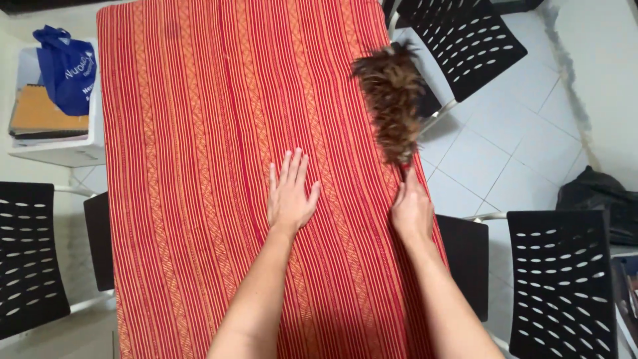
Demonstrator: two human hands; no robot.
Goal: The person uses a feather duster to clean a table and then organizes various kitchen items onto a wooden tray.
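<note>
Currently left hand (pixel 290 196) flat, fingers spread, on red-orange striped woven tablecloth (pixel 199 166); right hand (pixel 411 209) gripping brown feather duster (pixel 392 100) at table edge. Risk: cloth dragged askew.

Bright, even, soft daylight; no harsh glare. Faint, short shadows under the left hand (pixel 290 196) and right hand (pixel 411 209) on the striped cloth (pixel 199 166). Washed-out white on the floor tiles (pixel 505 153) at upper right. Motion blur across the feather duster (pixel 392 100). Sharp focus mid-frame; slight wide-angle bending near the edges, chairs (pixel 30 256) leaning outward.
</note>
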